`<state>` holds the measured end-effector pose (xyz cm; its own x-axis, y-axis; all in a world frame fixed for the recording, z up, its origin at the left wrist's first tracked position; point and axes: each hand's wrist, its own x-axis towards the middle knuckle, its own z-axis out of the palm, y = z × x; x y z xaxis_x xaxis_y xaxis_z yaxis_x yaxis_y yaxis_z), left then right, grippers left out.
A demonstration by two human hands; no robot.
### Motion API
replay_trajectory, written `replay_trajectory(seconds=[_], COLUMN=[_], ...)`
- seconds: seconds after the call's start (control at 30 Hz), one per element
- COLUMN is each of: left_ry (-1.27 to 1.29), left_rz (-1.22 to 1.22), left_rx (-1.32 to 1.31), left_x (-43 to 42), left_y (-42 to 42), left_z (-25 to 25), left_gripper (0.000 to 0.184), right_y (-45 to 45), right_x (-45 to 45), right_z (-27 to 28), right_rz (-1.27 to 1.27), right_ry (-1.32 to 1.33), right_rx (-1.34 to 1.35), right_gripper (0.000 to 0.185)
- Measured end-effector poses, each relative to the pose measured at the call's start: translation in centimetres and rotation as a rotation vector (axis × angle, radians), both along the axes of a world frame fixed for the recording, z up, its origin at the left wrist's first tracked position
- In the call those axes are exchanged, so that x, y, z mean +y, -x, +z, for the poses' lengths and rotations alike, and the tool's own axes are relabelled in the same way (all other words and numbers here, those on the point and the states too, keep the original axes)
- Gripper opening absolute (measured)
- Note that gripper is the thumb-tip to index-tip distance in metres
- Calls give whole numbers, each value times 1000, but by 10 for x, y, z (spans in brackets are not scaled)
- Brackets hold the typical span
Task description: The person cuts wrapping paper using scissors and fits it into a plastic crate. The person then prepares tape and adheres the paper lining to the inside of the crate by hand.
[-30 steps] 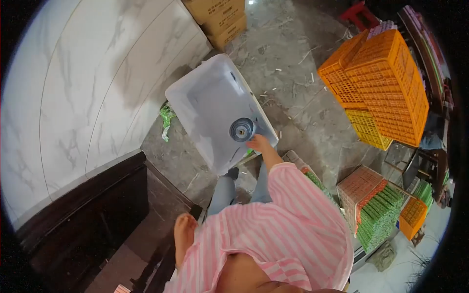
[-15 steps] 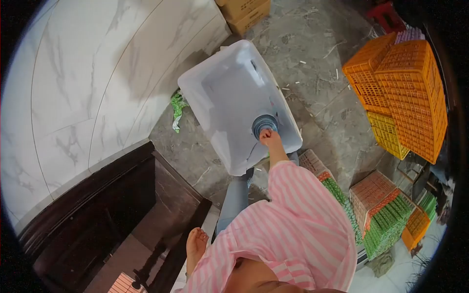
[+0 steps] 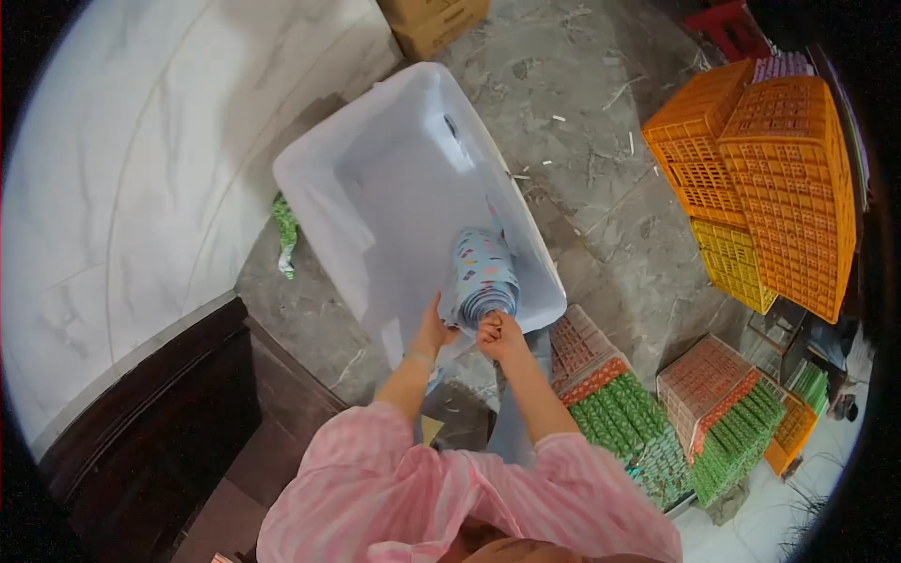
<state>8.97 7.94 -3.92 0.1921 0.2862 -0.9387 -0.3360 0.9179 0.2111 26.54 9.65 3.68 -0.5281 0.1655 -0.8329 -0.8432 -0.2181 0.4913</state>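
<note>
With our left hand (image 3: 435, 326) and right hand (image 3: 499, 336) we hold a blue roll (image 3: 483, 261) at the tub (image 3: 399, 178), which has grey floor (image 3: 601, 192) around and orange baskets (image 3: 784, 183) rightward.

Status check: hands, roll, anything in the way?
Right hand at blue patterned roll's coiled end, left hand at its side; grips unclear. Roll at white tub's near end. Nothing seen between hands and roll.

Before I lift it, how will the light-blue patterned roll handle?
The light-blue patterned roll would probably roll if pushed sideways, given its cylindrical shape. Its spiral end shows thin wound layers, so it may unwind or telescope. With the left hand and right hand at the near end, the far end could dip.
</note>
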Motion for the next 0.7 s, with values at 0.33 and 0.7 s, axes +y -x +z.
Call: replay_trajectory(seconds=[0.33, 0.7], left_ry=[116, -21], left_rz=[551, 436], left_rx=[-354, -132], left_x=[46, -28], left_y=[-52, 5], left_z=[-30, 62], left_gripper=[67, 66], right_y=[11, 108], right_x=[21, -66], right_z=[-3, 41], right_rz=[34, 38], right_ry=[-59, -192], right_rx=[163, 51], right_gripper=[32, 32])
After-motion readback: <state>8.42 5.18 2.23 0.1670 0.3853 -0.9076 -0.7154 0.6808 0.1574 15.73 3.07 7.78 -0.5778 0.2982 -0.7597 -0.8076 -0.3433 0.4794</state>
